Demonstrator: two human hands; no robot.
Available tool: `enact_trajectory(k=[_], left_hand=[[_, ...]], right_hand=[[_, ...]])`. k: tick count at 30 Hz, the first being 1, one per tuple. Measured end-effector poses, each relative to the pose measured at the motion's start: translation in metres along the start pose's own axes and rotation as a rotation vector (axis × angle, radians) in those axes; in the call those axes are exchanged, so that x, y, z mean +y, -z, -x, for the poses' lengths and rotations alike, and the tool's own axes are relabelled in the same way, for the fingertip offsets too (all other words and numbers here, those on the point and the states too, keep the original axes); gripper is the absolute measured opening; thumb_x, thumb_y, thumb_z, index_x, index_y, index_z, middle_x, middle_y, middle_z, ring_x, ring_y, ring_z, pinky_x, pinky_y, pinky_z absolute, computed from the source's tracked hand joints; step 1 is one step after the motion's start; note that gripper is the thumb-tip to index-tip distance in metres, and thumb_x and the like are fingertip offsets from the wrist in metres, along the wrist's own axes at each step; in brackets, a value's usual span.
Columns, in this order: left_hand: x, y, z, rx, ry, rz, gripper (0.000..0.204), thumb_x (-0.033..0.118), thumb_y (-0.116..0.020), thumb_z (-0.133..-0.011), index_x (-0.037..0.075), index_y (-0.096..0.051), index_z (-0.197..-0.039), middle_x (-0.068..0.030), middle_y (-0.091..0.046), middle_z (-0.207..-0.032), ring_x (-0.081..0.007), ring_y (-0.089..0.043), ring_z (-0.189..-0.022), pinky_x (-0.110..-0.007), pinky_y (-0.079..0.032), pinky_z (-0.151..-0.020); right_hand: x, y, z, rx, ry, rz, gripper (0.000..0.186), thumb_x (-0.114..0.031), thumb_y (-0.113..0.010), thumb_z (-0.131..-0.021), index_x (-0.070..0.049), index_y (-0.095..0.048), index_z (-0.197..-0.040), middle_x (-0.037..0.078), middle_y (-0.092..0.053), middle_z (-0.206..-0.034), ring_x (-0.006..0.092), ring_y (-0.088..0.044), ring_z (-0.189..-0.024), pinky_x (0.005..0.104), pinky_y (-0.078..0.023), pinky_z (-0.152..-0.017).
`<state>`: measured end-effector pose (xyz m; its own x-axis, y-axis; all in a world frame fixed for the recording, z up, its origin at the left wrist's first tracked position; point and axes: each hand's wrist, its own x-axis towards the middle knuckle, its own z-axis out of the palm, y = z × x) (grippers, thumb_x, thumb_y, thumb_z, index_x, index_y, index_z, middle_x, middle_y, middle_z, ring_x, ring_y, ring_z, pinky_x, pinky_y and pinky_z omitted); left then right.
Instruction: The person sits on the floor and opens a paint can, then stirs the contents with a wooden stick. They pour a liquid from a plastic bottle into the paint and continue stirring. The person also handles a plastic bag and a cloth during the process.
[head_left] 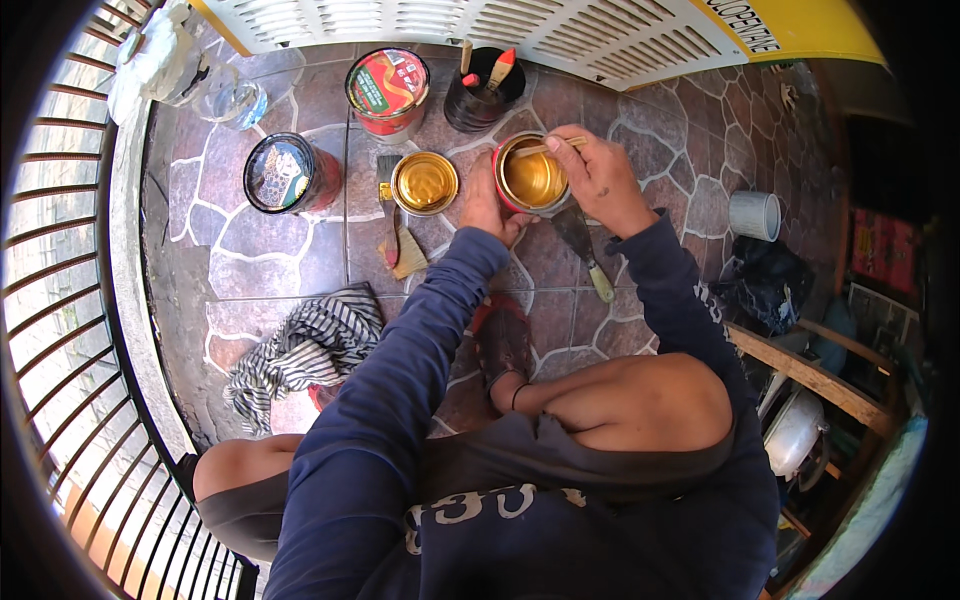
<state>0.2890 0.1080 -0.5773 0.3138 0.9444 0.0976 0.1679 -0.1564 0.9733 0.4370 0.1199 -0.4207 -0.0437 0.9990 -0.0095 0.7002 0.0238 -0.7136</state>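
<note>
My left hand (486, 206) is wrapped around the left side of a small red paint can (503, 197) with a golden inside. My right hand (608, 185) pinches a thin wooden stick (533, 152), which lies across the can's mouth; whether its tip dips into the contents I cannot tell. Just left of my left hand, a round golden can lid (425, 184) rests on the tiles. Beside that lid lie a paintbrush (389, 215) and a pale-bristled brush (410, 255). A putty knife (580, 245) with a light handle sits below my right hand.
Further off stand a red can (388, 92), a dark can (280, 174) and a black pot (468, 108) holding brushes. A striped cloth (325, 340) lies at left, near a barred railing (75, 310). A grey cup (755, 216) and black plastic bag (768, 285) are at right.
</note>
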Motion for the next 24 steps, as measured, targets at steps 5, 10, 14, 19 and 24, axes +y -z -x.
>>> enact_trajectory(k=[5, 10, 14, 19, 24], left_hand=[[0.001, 0.0, -0.001, 0.011, -0.002, -0.012, 0.117, 0.016, -0.094, -0.053, -0.003, -0.027, -0.147, -0.0276, -0.04, -0.144, -0.0445, -0.039, -0.135, -0.044, -0.033, -0.115], [-0.001, 0.0, 0.0, 0.013, 0.002, -0.022, 0.118, 0.016, -0.094, -0.053, -0.002, -0.027, -0.148, -0.0272, -0.04, -0.145, -0.0442, -0.039, -0.136, -0.043, -0.033, -0.115], [-0.006, -0.002, -0.001, -0.013, 0.022, 0.029, 0.118, 0.017, -0.094, -0.053, -0.002, -0.027, -0.148, -0.0272, -0.04, -0.146, -0.0442, -0.039, -0.136, -0.043, -0.032, -0.115], [-0.008, -0.004, -0.002, 0.019, -0.01, -0.023, 0.116, 0.014, -0.095, -0.052, -0.002, -0.03, -0.147, -0.0218, -0.047, -0.14, -0.0377, -0.046, -0.131, -0.041, -0.037, -0.112], [-0.008, -0.004, -0.001, 0.049, -0.034, -0.09, 0.118, 0.015, -0.097, -0.05, -0.002, -0.031, -0.146, -0.0187, -0.05, -0.138, -0.0341, -0.049, -0.129, -0.039, -0.038, -0.111]], right_hand=[[0.008, 0.002, 0.004, -0.118, -0.064, -0.07, 0.024, -0.02, -0.057, -0.099, 0.002, -0.063, -0.1, 0.021, -0.066, -0.076, 0.0329, -0.067, -0.068, 0.039, -0.05, -0.062], [0.006, 0.004, 0.014, 0.015, -0.097, 0.025, 0.024, -0.02, -0.057, -0.099, 0.002, -0.063, -0.102, 0.017, -0.068, -0.075, 0.0272, -0.065, -0.064, 0.0355, -0.05, -0.061], [-0.011, 0.018, 0.019, 0.094, -0.232, -0.175, 0.027, -0.023, -0.056, -0.101, 0.003, -0.064, -0.103, 0.012, -0.07, -0.075, 0.017, -0.063, -0.062, 0.0305, -0.05, -0.06], [-0.041, 0.048, 0.028, 0.218, -0.093, 0.0, 0.027, -0.023, -0.056, -0.102, 0.003, -0.065, -0.104, 0.01, -0.071, -0.078, 0.0115, -0.061, -0.064, 0.0265, -0.049, -0.059], [-0.058, 0.057, 0.034, 0.213, -0.037, 0.051, 0.029, -0.023, -0.056, -0.103, 0.004, -0.067, -0.104, 0.008, -0.071, -0.082, 0.0083, -0.059, -0.069, 0.0238, -0.048, -0.062]])
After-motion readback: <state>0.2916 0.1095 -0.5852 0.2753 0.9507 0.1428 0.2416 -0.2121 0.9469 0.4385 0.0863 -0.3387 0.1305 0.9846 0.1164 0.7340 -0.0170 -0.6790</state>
